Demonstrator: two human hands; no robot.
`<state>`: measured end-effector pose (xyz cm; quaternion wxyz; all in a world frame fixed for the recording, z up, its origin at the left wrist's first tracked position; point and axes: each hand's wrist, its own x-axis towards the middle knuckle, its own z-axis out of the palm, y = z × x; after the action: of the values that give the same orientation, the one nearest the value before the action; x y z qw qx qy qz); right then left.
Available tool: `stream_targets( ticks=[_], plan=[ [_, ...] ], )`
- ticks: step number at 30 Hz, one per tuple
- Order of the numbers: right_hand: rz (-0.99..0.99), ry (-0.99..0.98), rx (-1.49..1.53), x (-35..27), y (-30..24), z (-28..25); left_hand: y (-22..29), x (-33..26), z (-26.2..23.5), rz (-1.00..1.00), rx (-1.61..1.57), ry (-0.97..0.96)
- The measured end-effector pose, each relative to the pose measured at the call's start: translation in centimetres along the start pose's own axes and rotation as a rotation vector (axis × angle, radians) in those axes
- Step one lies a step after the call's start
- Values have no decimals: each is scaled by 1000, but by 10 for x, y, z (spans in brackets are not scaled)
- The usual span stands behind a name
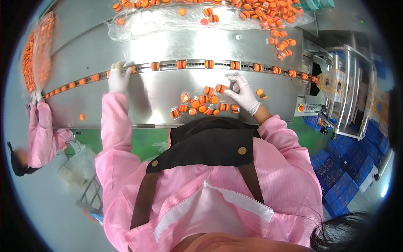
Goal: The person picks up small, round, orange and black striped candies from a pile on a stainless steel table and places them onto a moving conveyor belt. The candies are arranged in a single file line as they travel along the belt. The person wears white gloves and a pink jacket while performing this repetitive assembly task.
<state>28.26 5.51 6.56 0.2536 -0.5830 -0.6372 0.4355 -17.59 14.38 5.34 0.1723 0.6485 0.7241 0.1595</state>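
Note:
A line of small burger-shaped candies (209,64), orange with dark and red middle layers, sits spaced along a narrow conveyor track (168,65). My left hand (119,79), in a white glove, is at the track with its thumb and fingers apart, right beside one candy (133,69). On the near steel surface lies a loose group of the same candies (203,99), some in clear wrappers. My gloved right hand (244,95) is at this group's right side, fingers bent but apart. Its thumb tip is against or very close to one candy (221,88).
Beyond the track, a big candy pile (264,10) rests on clear plastic film (138,27). A machine with metal bars (346,92) stands at the track's right end, above blue crates (336,168). At far left, a co-worker in pink (42,134) reaches toward a candy-filled bag (42,50).

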Motion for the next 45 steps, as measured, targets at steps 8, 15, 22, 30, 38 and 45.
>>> stream_targets(
  ticks=[8, 15, 22, 30, 38, 45],
  plan=[
    [60, 109, -556, -57, 49, -109, 20, -97, 2, -44, -166, 28],
    [146, -137, -658, -68, 64, -84, 35, -141, 11, -78, -253, 74],
    [13, 12, -627, -76, 79, -80, 56, -180, 8, 37, -240, 244],
    [-90, 98, -448, -80, 76, -81, 72, -231, 44, -31, -298, 317],
    [-170, 331, -291, -96, 112, -111, 61, -235, 106, -1, -338, 437],
    [-141, 173, -466, -108, 131, -123, 79, -228, 115, -103, -267, 484]
  ],
)
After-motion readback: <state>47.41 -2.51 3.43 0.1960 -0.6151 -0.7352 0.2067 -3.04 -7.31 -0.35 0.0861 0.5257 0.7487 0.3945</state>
